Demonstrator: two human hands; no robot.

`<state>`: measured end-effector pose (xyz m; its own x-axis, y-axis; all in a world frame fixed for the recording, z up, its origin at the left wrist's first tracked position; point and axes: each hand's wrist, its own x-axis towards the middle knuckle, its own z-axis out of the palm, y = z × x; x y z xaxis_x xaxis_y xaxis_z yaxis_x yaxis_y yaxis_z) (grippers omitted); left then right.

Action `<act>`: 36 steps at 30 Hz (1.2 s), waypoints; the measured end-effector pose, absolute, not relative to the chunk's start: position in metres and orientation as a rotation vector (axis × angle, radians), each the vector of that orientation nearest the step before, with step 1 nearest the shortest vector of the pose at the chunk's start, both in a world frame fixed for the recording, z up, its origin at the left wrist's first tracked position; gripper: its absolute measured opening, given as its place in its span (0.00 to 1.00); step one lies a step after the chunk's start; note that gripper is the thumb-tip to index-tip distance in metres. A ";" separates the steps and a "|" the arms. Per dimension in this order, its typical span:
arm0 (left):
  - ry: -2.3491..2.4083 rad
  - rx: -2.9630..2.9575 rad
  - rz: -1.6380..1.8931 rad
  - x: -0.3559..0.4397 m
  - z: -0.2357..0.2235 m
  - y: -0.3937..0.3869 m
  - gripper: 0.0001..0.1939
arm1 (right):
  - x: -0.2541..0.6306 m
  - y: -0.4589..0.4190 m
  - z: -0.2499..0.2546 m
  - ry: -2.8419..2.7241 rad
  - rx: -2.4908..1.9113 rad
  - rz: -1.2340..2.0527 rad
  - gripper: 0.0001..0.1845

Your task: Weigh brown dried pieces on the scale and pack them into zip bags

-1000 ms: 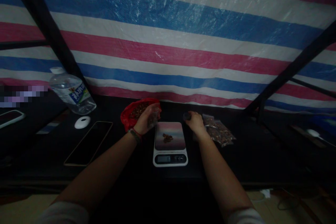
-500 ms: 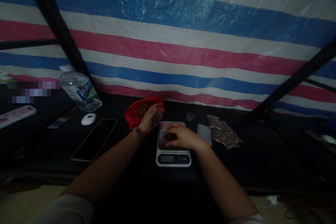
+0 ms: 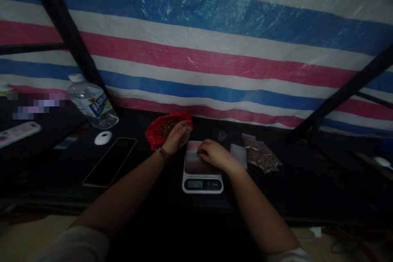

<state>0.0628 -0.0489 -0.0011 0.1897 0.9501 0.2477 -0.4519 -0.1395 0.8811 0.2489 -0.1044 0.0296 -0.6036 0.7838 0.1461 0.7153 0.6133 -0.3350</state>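
- On the left of the worktop stands a clear bottle with a blue-and-green label, a white mouse in front of it.
- Next, a dark-screened phone lies flat, slanting away from me.
- A red bag gapes open, with brown pieces inside.
- Just beside it, my left hand is curled around a small clear bag.
- The white scale sits between my arms, its digits too dim to read.
- Over its plate, my right hand has its fingers bent and nearly closed, pinching a few dried bits; I cannot tell whether they are lifted.
- Beyond lie a small clear cup, a flat pale bag and filled bags.
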 end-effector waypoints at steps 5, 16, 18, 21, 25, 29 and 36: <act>0.627 1.347 1.258 0.060 -0.007 -0.045 0.23 | 0.246 -0.103 0.030 -2.564 -1.282 0.293 0.10; 0.664 1.620 1.171 0.058 -0.010 -0.044 0.24 | 0.245 -0.100 0.030 -2.456 -1.261 0.321 0.10; 0.652 1.686 1.161 0.057 -0.010 -0.044 0.23 | 0.248 -0.098 0.029 -2.411 -1.232 0.363 0.11; 0.658 1.825 1.116 0.055 -0.008 -0.045 0.24 | 0.252 -0.094 0.031 -2.302 -1.184 0.406 0.10; 0.710 1.971 1.078 0.057 -0.002 -0.050 0.27 | 0.251 -0.089 0.035 -2.051 -1.153 0.350 0.10; 0.701 2.040 1.107 0.064 0.005 -0.058 0.31 | 0.237 -0.090 0.038 -1.817 -1.147 0.266 0.11; 0.772 2.065 1.224 0.072 0.012 -0.064 0.25 | 0.219 -0.096 0.035 -1.793 -1.090 0.218 0.09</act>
